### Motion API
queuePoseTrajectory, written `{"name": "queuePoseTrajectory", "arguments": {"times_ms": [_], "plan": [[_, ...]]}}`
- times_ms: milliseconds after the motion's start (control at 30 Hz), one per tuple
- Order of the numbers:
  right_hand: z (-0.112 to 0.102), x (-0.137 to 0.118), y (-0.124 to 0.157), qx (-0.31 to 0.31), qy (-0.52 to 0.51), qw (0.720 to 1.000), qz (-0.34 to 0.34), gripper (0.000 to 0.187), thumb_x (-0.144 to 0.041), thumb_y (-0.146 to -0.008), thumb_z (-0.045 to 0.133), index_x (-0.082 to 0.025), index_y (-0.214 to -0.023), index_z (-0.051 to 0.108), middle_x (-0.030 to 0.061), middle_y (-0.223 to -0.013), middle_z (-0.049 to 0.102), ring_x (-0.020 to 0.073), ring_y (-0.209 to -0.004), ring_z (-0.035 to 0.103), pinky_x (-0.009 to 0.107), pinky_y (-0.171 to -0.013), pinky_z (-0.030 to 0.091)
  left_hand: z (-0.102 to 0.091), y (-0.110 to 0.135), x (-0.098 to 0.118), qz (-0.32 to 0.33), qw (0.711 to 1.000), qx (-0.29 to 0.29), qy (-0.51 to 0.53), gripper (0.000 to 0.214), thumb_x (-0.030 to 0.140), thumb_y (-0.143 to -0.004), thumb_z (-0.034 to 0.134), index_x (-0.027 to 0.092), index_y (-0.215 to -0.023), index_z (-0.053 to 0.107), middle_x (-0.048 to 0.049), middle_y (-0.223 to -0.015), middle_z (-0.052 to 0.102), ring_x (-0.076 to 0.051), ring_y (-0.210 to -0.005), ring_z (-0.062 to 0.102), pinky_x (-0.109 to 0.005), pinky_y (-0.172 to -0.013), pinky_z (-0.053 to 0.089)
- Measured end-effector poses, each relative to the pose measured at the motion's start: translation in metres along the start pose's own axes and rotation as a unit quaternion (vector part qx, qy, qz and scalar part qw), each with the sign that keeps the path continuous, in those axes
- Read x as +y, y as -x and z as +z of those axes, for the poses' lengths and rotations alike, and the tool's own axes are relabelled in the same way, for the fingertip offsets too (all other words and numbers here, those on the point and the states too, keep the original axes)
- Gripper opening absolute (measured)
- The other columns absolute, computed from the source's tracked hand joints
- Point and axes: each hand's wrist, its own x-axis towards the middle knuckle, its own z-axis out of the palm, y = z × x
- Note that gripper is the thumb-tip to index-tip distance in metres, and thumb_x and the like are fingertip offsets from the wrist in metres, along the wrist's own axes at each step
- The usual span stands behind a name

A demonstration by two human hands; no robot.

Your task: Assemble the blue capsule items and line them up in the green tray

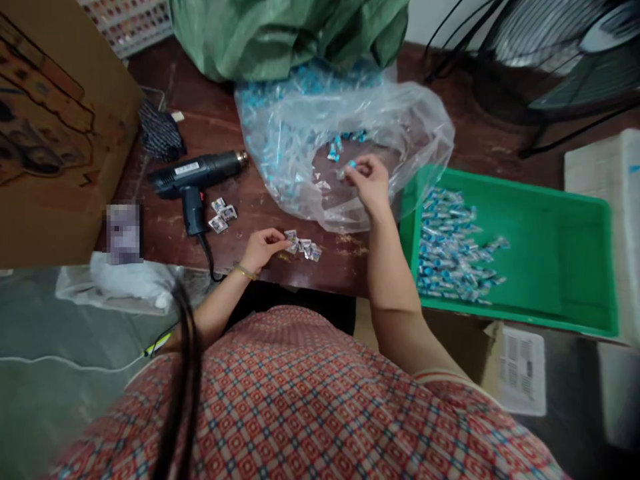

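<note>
My left hand (pixel 261 251) is low over the table, thumb and fingers pinched at the end of a row of small silvery printed packets (pixel 306 248). My right hand (pixel 371 183) reaches into the mouth of a clear plastic bag (pixel 295 143), its fingertips closed on a small blue-capped clear piece (pixel 351 166). Several similar blue pieces (pixel 334 148) lie in the bag's opening, and more show through the plastic farther back. Another little group of silvery packets (pixel 221 215) lies left of my left hand, beside a black heat gun (pixel 200 175).
A green plastic bin (pixel 540 247) on the right holds many blue-and-clear pieces along its left side. Green sacking (pixel 290 33) covers the bag's back. A cardboard box (pixel 60 133) stands left, a fan (pixel 550 53) back right. The heat gun's cord (pixel 209 257) runs over the table edge.
</note>
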Motion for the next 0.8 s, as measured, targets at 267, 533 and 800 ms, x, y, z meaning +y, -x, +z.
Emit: {"name": "queuePoseTrajectory", "arguments": {"times_ms": [267,533,800], "plan": [[-0.004,-0.082,0.156,-0.094,-0.205,0.974,0.007,0.034,-0.056,-0.088,0.080,-0.025,-0.097,0.069,-0.0010,-0.095,0.075,0.0145,-0.089,0.072,0.033,-0.089,0.060,0.034,0.004,-0.005,0.032,0.996,-0.086,-0.010,0.049,0.055,-0.055,0.095,0.017,-0.069,0.066,0.0003,-0.067,0.065,-0.012,-0.063,0.053,-0.027,-0.064,0.040],[-0.022,-0.084,0.178,-0.132,-0.135,0.982,-0.015,0.017,-0.036,-0.093,0.076,-0.020,-0.100,0.073,0.0019,-0.101,0.076,0.0162,-0.095,0.070,0.033,-0.095,0.055,0.037,0.017,-0.010,0.006,0.991,-0.132,-0.010,0.039,0.041,-0.055,0.096,0.017,-0.065,0.068,0.0007,-0.067,0.065,-0.012,-0.066,0.054,-0.027,-0.069,0.041],[-0.038,-0.070,0.210,-0.098,-0.067,0.992,-0.054,0.020,-0.038,-0.098,0.073,-0.018,-0.099,0.072,0.0014,-0.091,0.076,0.0158,-0.085,0.069,0.029,-0.086,0.050,0.064,0.020,-0.020,-0.078,0.971,-0.221,0.047,0.044,0.044,-0.059,0.097,0.020,-0.092,0.080,-0.0027,-0.084,0.079,-0.018,-0.075,0.071,-0.028,-0.071,0.056]]}}
